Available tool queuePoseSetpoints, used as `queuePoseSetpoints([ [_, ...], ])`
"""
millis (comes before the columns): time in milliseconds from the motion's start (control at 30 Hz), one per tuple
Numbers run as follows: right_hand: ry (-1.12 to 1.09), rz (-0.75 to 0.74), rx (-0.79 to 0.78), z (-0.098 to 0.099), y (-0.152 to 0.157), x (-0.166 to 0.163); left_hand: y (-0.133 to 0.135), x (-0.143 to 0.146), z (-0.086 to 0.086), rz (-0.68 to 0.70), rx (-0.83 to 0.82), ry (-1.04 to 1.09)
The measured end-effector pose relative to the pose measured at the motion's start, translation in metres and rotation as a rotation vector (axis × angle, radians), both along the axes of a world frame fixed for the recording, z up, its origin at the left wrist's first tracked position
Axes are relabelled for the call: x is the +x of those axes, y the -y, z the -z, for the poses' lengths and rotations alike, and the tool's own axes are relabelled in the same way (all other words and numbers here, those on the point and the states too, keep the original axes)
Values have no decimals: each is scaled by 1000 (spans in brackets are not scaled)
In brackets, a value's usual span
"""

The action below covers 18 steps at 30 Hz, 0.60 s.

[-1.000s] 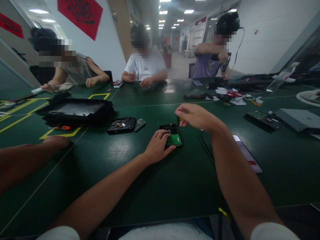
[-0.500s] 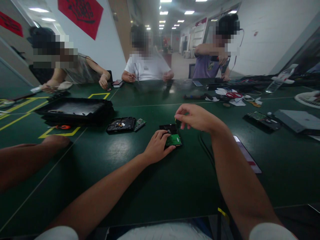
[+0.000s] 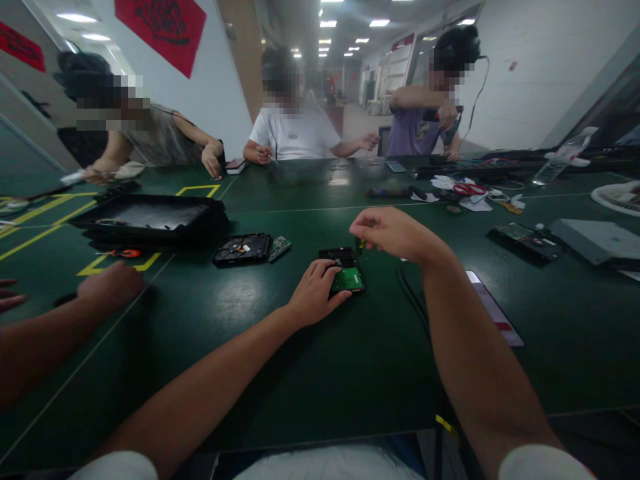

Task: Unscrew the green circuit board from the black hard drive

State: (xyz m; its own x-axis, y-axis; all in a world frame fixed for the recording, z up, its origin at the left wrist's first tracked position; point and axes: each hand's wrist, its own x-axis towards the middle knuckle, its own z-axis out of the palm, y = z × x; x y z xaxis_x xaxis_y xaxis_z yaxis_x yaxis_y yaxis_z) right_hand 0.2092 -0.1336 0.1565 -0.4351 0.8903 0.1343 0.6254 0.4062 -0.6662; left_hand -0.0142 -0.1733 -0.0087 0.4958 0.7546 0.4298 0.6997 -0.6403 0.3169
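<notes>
A hard drive [image 3: 347, 279] with a green circuit board lies on the dark green table in front of me. My left hand [image 3: 316, 290] grips it from the left, fingers over its top and thumb along the near edge. Just above its far right corner, my right hand [image 3: 376, 230] is closed in a pinch around a small yellow and dark screwdriver [image 3: 361, 245]. Its tip is too small and dim to make out, so I cannot tell whether it touches the drive.
Left of the drive lie another opened drive [image 3: 243, 250] and a loose circuit board [image 3: 279, 249]. Black trays [image 3: 150, 220] stand farther left, near another person's arm [image 3: 107, 290]. A phone [image 3: 495, 308], cable [image 3: 413, 293] and drive [image 3: 525, 241] lie right. Several people sit opposite.
My right hand's fingers have turned slightly, and the screwdriver's yellow part has shifted right. My left hand and the drive stay put. At the left, a neighbour's second hand has come into view.
</notes>
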Motion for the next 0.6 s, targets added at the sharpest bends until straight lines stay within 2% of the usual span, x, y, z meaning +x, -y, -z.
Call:
queuePoseSetpoints([
  [267,5,132,-87,-3,5,0,0,-1,1,-7,-13,-13],
  [433,-100,98,-60,0,3,-2,-1,0,2,-6,-4,-11],
  [600,-51,50,16,5,-4,-1,0,0,2,-12,-4,-13],
])
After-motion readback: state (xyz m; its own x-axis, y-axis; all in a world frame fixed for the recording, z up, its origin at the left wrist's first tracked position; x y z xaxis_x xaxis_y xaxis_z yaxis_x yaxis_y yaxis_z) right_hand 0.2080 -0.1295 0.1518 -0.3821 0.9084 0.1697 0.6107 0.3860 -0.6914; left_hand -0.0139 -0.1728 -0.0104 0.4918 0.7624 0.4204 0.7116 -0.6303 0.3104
